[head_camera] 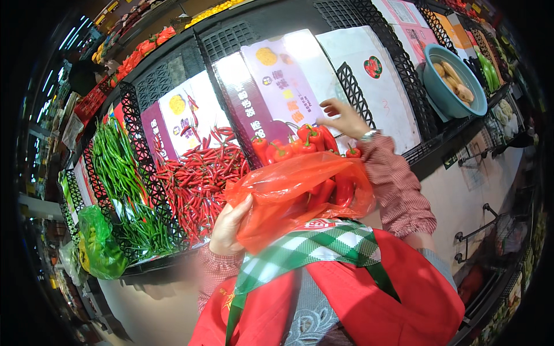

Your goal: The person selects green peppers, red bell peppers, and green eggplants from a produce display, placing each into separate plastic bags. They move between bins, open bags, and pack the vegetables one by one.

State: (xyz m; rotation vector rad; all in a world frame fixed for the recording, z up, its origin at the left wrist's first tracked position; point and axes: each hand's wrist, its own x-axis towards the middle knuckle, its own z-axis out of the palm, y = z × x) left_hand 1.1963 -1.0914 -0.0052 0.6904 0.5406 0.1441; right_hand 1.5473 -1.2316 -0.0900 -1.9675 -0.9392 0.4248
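Observation:
My left hand [231,225] grips the left edge of a red translucent plastic bag [285,181], thumb on top. Large red peppers [344,190] lie inside the bag and show through its mouth. Behind the bag, more large red peppers [305,140] are heaped on printed cardboard. My right hand [342,119] is over the right end of this heap, fingers apart and curled, close to the pepper stems. It does not appear to hold anything; the fingertips nearest the peppers are partly hard to make out.
Left of the bag, thin red chillies [207,173] fill a compartment between black plastic lattice dividers [140,125]. Long green chillies [114,160] lie further left, near a green plastic bag [99,246]. A blue basin [476,95] with pale, rounded produce stands at the right.

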